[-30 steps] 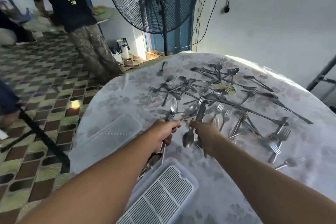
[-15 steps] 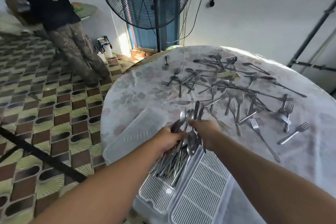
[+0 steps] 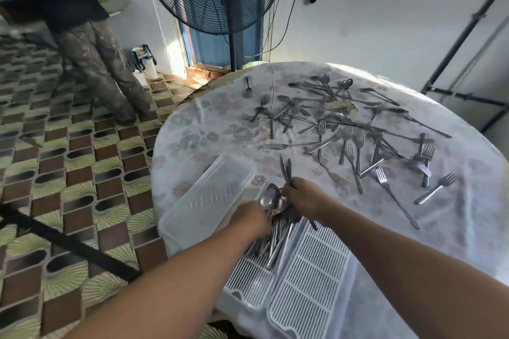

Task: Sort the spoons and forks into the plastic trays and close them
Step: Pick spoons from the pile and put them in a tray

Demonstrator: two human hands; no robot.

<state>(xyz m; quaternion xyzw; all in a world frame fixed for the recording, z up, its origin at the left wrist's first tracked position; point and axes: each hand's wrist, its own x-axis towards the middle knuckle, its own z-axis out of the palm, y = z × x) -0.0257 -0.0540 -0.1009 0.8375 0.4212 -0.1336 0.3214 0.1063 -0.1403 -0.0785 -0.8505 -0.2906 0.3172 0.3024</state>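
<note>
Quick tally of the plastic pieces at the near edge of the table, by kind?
White slotted trays: 2
Clear plastic lid: 1
Total: 3

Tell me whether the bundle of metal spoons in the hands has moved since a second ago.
Yes. The bundle of metal spoons has come back from the scattered steel forks toward the person, and now lies down into the white slotted plastic tray.
</note>
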